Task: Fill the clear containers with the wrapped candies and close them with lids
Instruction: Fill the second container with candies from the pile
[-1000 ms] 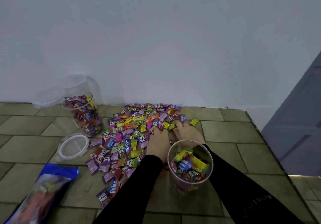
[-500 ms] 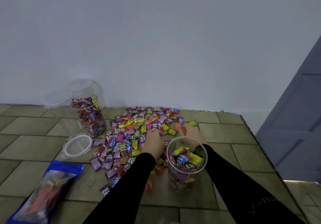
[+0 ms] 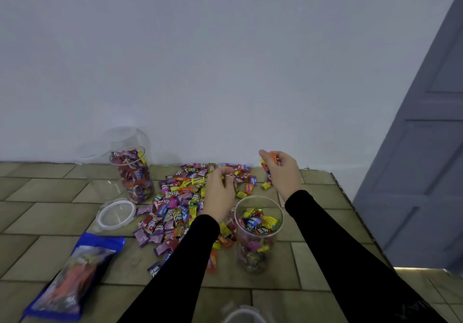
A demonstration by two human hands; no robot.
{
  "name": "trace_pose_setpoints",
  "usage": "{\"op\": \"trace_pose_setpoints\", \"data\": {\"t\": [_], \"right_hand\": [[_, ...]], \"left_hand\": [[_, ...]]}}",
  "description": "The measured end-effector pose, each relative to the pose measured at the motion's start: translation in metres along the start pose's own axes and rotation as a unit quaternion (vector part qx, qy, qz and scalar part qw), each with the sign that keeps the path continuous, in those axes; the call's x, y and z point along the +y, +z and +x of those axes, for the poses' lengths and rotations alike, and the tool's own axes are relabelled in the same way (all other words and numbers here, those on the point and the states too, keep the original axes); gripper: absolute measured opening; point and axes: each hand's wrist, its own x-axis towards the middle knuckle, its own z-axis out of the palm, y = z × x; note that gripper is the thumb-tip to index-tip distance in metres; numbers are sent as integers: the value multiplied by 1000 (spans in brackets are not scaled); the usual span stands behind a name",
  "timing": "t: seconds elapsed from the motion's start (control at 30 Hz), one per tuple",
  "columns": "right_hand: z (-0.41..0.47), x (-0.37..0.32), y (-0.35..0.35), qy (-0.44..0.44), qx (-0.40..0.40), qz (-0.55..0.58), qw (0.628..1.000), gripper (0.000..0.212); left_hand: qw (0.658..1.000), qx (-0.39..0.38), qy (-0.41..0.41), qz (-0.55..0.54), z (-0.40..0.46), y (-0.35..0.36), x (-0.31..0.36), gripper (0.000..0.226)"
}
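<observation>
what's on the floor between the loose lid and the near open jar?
Head view: the spread of wrapped candies fills the floor between the lid and the near jar; the left forearm crosses it.

A half-filled container [image 3: 258, 232] stands on the floor [image 3: 323, 225] right of the candy pile [image 3: 185, 197], a fuller container [image 3: 134, 174] left of it by the wall [image 3: 225, 59], a lid [image 3: 115, 213] and a bag [image 3: 75, 275] nearer left
</observation>
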Motion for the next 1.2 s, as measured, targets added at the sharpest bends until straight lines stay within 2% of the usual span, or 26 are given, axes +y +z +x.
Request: {"op": "trace_pose_setpoints", "data": {"t": [0.3,0.63,0.8,1.0,1.2], "right_hand": [[-36,-35,-3,16,4,145,989,34],[-73,-45,-5,1,90,182,979,33],[-81,-40,1,5,120,157,980,35],[-81,-37,1,10,159,171,972,32],[-76,-35,0,61,150,154,975,34]], "left_hand": [[996,11,24,-86,-30,-17,39,18],[988,22,89,-125,-71,-15,53,17],[983,33,97,-154,-83,-13,50,17],[980,36,120,-154,-92,-10,45,26],[980,18,139,-140,-89,-12,47,34]]}}
